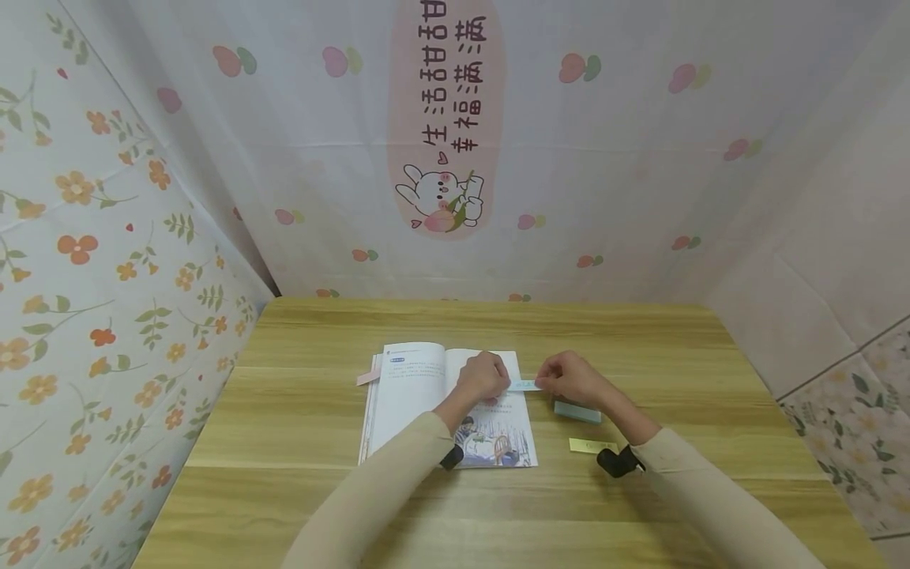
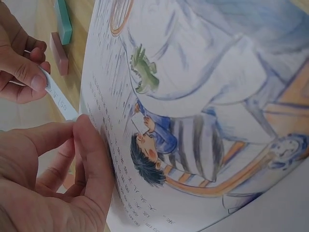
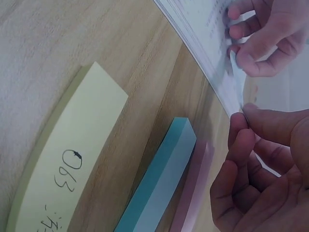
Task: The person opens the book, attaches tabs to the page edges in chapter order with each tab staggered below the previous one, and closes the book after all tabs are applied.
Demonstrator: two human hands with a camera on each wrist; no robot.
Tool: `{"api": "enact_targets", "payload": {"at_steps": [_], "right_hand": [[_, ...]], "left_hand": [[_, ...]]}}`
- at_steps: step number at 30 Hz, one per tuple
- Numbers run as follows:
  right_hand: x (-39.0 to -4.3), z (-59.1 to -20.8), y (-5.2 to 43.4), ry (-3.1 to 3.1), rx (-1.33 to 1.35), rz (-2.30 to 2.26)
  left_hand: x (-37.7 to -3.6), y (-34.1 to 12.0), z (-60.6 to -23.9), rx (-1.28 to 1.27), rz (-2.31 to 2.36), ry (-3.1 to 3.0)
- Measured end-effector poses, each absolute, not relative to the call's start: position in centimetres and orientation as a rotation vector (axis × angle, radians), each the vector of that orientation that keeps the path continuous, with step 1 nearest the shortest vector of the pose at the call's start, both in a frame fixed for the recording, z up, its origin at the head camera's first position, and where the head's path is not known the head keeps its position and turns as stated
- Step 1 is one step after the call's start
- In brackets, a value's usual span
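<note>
Presently, two hands are seen over one open picture book [image 1: 426, 395] lying flat on the wooden counter [image 1: 298, 490]. One pale blue sticky strip [image 1: 524, 385] is held between them at the book's right page edge. The left hand [image 1: 483, 378] is curled, its thumb and forefinger pinching the strip's inner end against the page edge; in the left wrist view the strip [image 2: 60, 99] is seen to bear handwritten digits, only partly legible. The right hand [image 1: 572, 379] is likewise curled, its thumb and forefinger pinching the outer end of the same strip; this pinch is confirmed in the right wrist view [image 3: 256, 179].

Sticky-note pads counted: three. One teal pad [image 3: 161, 181] and one pink pad [image 3: 190, 193] are seen side by side, touching, just beside the right hand and near the book's right edge. One yellow pad [image 3: 63, 159], with handwriting on its top sheet, is set apart from these two, nearer the person. In the head view the yellow pad [image 1: 588, 446] is noted close to the right wrist.

One pink tab [image 1: 368, 378] is seen projecting from the book's left edge. One illustration of a dark-haired figure in a striped top [image 2: 164, 150] is printed on the right page, beside columns of text.

Two beige sleeves [image 1: 384, 490] are recorded, each with one dark wrist-mounted device [image 1: 617, 461].
</note>
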State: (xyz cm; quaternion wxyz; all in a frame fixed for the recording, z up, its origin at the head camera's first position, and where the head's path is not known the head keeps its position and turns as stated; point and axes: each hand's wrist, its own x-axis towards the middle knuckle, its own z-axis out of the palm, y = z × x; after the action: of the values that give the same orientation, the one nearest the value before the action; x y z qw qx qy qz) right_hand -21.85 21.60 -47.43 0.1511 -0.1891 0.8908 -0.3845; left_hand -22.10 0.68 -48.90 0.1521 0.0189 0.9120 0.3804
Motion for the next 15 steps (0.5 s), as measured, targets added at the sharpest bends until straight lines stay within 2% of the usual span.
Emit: {"api": "enact_targets", "payload": {"at_steps": [15], "right_hand": [[-22.08, -47.77, 22.0, 2.607, -0.544, -1.062]], "left_hand": [[-22.0, 1.39, -49.09, 0.017, 1.079, 2.651]]}}
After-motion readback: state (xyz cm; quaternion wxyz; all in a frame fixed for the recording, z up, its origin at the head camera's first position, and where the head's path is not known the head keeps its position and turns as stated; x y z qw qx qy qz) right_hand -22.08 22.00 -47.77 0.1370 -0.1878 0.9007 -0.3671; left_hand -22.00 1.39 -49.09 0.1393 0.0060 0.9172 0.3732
